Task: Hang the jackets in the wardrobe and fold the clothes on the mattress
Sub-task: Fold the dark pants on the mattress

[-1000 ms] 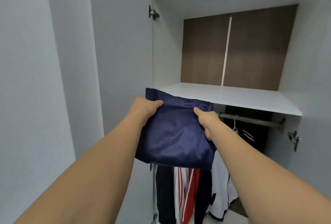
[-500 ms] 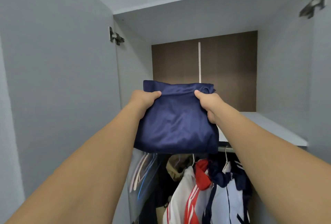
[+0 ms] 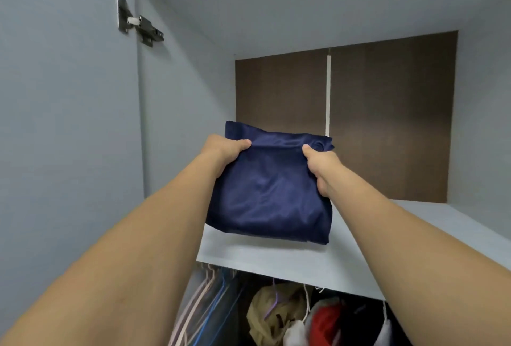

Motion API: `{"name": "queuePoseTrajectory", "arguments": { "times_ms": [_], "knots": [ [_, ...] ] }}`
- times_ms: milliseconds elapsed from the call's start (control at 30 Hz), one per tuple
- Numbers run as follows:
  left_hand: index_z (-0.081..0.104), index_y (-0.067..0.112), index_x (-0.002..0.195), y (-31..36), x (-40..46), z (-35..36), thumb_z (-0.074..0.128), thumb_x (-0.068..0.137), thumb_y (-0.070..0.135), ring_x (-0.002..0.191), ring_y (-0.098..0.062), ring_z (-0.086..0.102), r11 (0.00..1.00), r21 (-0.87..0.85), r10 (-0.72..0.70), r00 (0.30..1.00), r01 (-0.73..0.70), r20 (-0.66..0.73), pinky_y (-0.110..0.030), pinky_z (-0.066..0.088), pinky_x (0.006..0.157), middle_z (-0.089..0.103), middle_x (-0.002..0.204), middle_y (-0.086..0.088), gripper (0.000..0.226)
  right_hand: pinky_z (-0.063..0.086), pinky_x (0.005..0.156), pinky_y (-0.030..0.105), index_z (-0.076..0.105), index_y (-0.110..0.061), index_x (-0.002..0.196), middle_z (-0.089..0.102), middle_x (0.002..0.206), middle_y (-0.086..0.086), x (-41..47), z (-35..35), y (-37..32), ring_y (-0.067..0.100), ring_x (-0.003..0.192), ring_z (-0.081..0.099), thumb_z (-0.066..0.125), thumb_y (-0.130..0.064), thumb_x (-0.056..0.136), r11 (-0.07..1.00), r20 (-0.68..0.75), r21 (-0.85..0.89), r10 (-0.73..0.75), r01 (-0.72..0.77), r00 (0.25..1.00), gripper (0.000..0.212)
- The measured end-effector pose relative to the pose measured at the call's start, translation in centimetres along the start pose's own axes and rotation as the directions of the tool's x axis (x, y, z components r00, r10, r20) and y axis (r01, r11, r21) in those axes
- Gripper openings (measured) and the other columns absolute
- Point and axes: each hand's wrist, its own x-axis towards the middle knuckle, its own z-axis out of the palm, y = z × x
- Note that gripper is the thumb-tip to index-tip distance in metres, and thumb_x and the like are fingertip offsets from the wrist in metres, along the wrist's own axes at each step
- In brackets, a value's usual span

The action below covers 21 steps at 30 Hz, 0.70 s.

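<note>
The upper shelf (image 3: 276, 260) is left bare behind and to the right of the folded navy garment (image 3: 271, 193), bounded by the grey side wall (image 3: 188, 124) and brown back panel (image 3: 387, 124), while hanging clothes (image 3: 304, 318) are crowded beneath.

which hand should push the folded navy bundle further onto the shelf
Probably right: the right hand grips the navy bundle nearer the shelf's open middle, while the left hand is beside the wardrobe's side wall.

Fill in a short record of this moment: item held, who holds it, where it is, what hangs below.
Item: folded navy garment
Left hand: grips its upper left edge
Right hand: grips its upper right edge
Place: over the wardrobe's upper shelf; contact unclear
Below the shelf: hanging clothes on hangers
</note>
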Motion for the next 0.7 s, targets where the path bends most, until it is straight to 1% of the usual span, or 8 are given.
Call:
{"name": "queuePoseTrajectory", "arguments": {
  "times_ms": [100, 200, 300, 433, 533, 600, 667, 700],
  "knots": [
    [0.058, 0.007, 0.121, -1.8, 3.9, 0.7, 0.081, 0.077, 0.045, 0.094, -0.029, 0.063, 0.998, 0.037, -0.042, 0.999, 0.042, -0.005, -0.037, 0.052, 0.080, 0.065, 0.110, -0.007, 0.063, 0.044, 0.080, 0.034, 0.036, -0.009, 0.145, 0.056, 0.119, 0.009, 3.5, 2.1, 1.5, 0.025, 0.093, 0.050, 0.055, -0.047, 0.096, 0.999, 0.002, -0.048, 0.006, -0.006, 1.000, 0.064],
    [0.057, 0.006, 0.120, -4.1, 8.1, 1.6, 0.079, 0.080, 0.043, 0.093, -0.028, 0.060, 0.995, 0.077, -0.063, 0.998, 0.061, 0.013, -0.036, 0.047, 0.078, 0.063, 0.110, -0.008, 0.058, 0.045, 0.085, 0.035, 0.040, -0.006, 0.142, 0.056, 0.129, 0.012, 7.1, 4.6, 3.5, 0.028, 0.099, 0.053, 0.053, -0.045, 0.097, 0.993, -0.024, -0.115, -0.002, -0.001, 1.000, 0.061],
    [0.056, 0.004, 0.125, -6.8, 12.7, 2.8, 0.079, 0.079, 0.044, 0.098, -0.030, 0.061, 0.989, 0.125, -0.089, 0.995, 0.083, 0.041, -0.037, 0.049, 0.082, 0.063, 0.118, -0.010, 0.065, 0.047, 0.095, 0.039, 0.041, -0.005, 0.141, 0.057, 0.130, 0.014, 10.8, 7.0, 5.9, 0.033, 0.112, 0.056, 0.052, -0.046, 0.097, 0.987, -0.061, -0.151, 0.039, -0.048, 0.997, 0.061],
    [0.057, 0.005, 0.122, -10.9, 18.4, 4.8, 0.078, 0.080, 0.045, 0.098, -0.030, 0.061, 0.974, 0.181, -0.160, 0.981, 0.139, 0.107, -0.037, 0.050, 0.087, 0.062, 0.112, -0.008, 0.062, 0.043, 0.092, 0.039, 0.037, -0.004, 0.143, 0.054, 0.135, 0.017, 15.4, 9.7, 8.7, 0.037, 0.118, 0.054, 0.052, -0.042, 0.098, 0.965, -0.143, -0.234, 0.087, -0.119, 0.986, 0.061],
    [0.059, 0.009, 0.123, -14.0, 21.8, 6.6, 0.073, 0.082, 0.052, 0.108, -0.030, 0.062, 0.932, 0.333, -0.200, 0.969, 0.143, 0.144, -0.036, 0.048, 0.091, 0.063, 0.122, -0.007, 0.061, 0.045, 0.097, 0.041, 0.042, -0.001, 0.137, 0.055, 0.132, 0.019, 18.4, 11.0, 11.2, 0.039, 0.116, 0.055, 0.052, -0.039, 0.097, 0.907, -0.189, -0.380, 0.119, -0.185, 0.975, 0.056],
    [0.058, 0.012, 0.125, -15.4, 23.2, 7.7, 0.067, 0.084, 0.056, 0.113, -0.029, 0.060, 0.835, 0.545, -0.166, 0.979, 0.077, 0.117, -0.036, 0.048, 0.093, 0.062, 0.126, -0.006, 0.060, 0.042, 0.100, 0.040, 0.038, -0.003, 0.141, 0.048, 0.139, 0.018, 19.8, 11.7, 12.9, 0.035, 0.123, 0.050, 0.053, -0.036, 0.095, 0.794, -0.219, -0.569, 0.103, -0.213, 0.970, 0.058],
    [0.047, 0.011, 0.134, -15.8, 23.3, 8.5, 0.059, 0.091, 0.050, 0.123, -0.031, 0.051, 0.676, 0.737, -0.051, 0.996, -0.021, 0.075, -0.038, 0.045, 0.097, 0.053, 0.136, -0.010, 0.060, 0.033, 0.105, 0.040, 0.016, -0.007, 0.151, 0.027, 0.150, 0.014, 19.6, 12.1, 13.8, 0.030, 0.134, 0.034, 0.055, -0.037, 0.093, 0.536, -0.252, -0.821, -0.035, -0.195, 0.967, 0.076],
    [0.040, 0.010, 0.141, -15.8, 23.1, 8.8, 0.055, 0.094, 0.043, 0.130, -0.032, 0.044, 0.605, 0.791, 0.026, 0.995, -0.092, 0.096, -0.041, 0.040, 0.102, 0.044, 0.143, -0.012, 0.060, 0.027, 0.109, 0.041, 0.006, -0.008, 0.154, 0.017, 0.153, 0.013, 19.2, 12.3, 14.0, 0.030, 0.138, 0.025, 0.053, -0.036, 0.093, 0.386, -0.193, -0.914, -0.140, -0.126, 0.971, 0.082]
  ]
}}
